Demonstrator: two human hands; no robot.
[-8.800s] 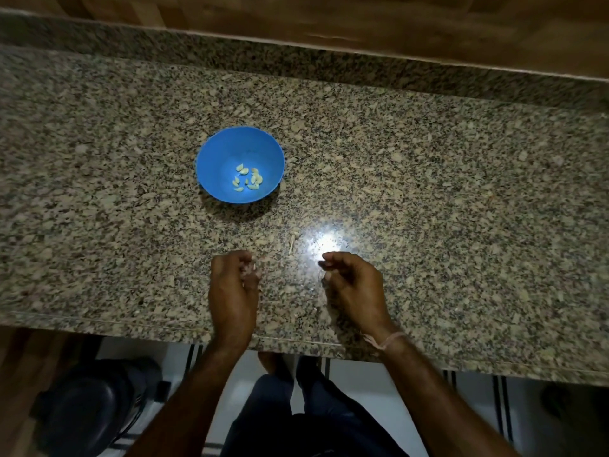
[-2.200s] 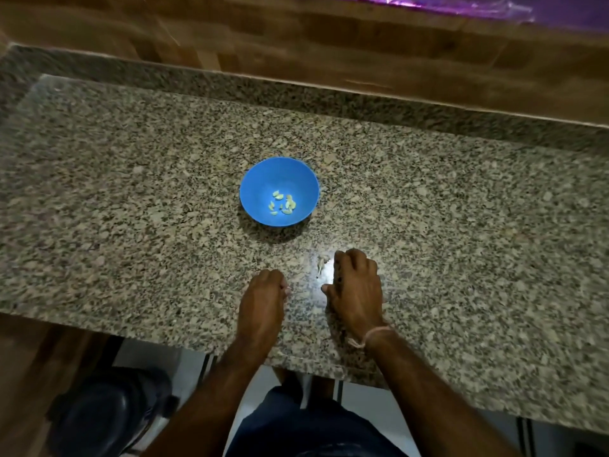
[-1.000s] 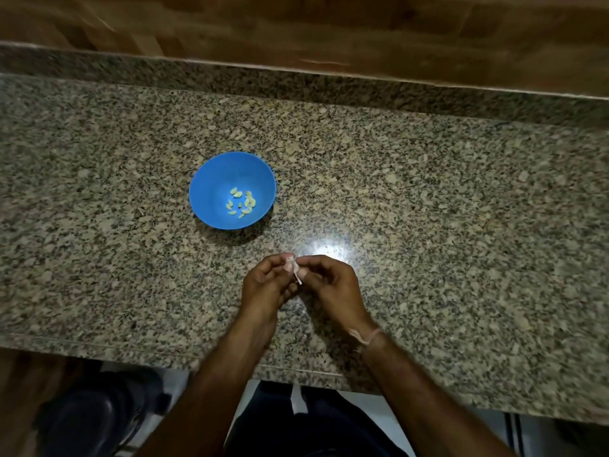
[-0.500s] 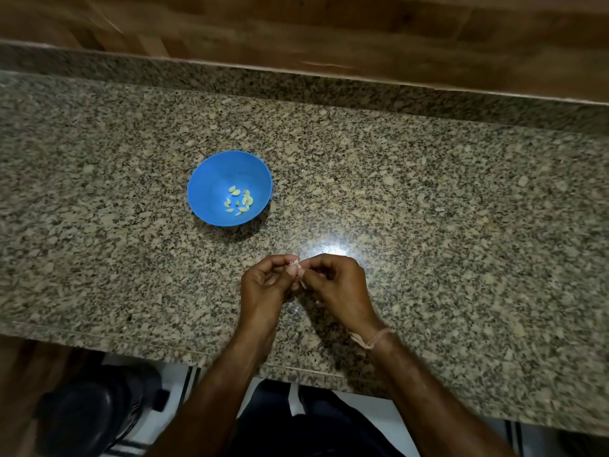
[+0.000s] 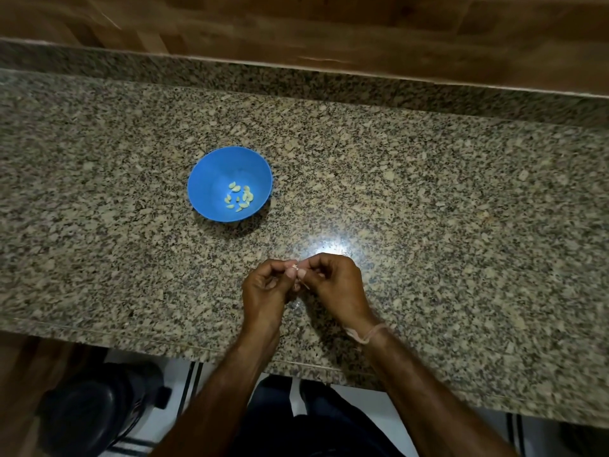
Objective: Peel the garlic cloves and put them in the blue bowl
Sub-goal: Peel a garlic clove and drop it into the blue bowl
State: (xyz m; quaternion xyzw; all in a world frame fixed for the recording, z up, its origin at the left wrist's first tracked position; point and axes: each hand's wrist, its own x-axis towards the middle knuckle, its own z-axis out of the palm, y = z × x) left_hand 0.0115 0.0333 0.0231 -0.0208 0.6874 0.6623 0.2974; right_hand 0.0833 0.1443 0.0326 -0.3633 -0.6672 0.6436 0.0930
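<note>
A blue bowl (image 5: 211,179) stands on the granite counter (image 5: 428,209), left of centre, with several peeled pale garlic cloves (image 5: 240,197) in its bottom. Nearer the counter's front edge, my left hand (image 5: 265,291) and my right hand (image 5: 333,288) meet fingertip to fingertip. Between them they pinch one small garlic clove (image 5: 295,267), mostly hidden by the fingers. A thin strip of skin hangs from it below my right thumb. A small scrap of skin (image 5: 294,305) lies on the counter under the hands.
A wooden wall (image 5: 329,28) rises behind the counter's raised granite back edge. Below the front edge, at lower left, stands a dark round object (image 5: 95,413) on the floor. A bright light reflection (image 5: 329,247) sits just beyond my hands.
Both hands left the counter, picked up a clove and came together on it. Over the last second they stay joined, fingers working at the skin.
</note>
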